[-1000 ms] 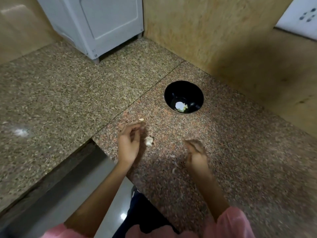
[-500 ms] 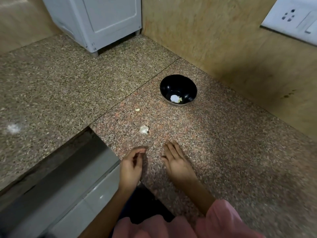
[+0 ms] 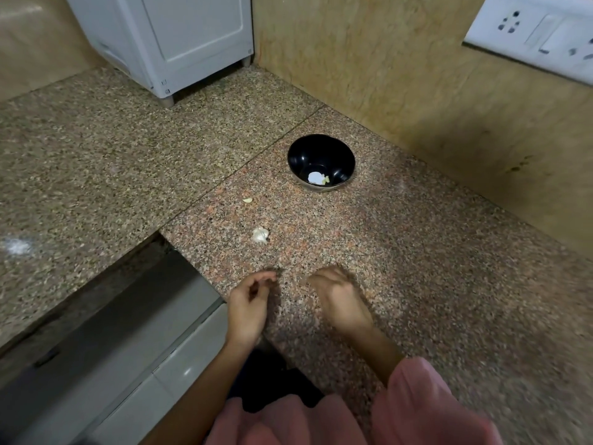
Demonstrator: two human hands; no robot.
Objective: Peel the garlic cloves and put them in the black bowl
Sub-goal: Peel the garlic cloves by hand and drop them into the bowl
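Note:
The black bowl (image 3: pixel 305 152) stands on the granite counter near the wall, with a white piece (image 3: pixel 314 177) and a small pale clove (image 3: pixel 326 179) inside. A white papery garlic piece (image 3: pixel 260 235) lies on the counter between the bowl and my hands. A smaller pale bit (image 3: pixel 247 200) lies farther back. My left hand (image 3: pixel 248 305) hovers at the counter's front edge, fingers loosely curled towards the thumb; whether it holds anything is hidden. My right hand (image 3: pixel 338 300) is beside it, blurred, with its fingers curled down onto the counter and nothing visible in them.
A white appliance (image 3: pixel 179 36) stands at the back left corner. A beige wall with a white socket plate (image 3: pixel 529 30) runs along the right. The counter drops off to a grey ledge and drawer (image 3: pixel 134 348) at the front left.
Both hands pulled back from the garlic piece towards the counter's front edge. The right hand lay flat half a second ago and now has its fingers curled.

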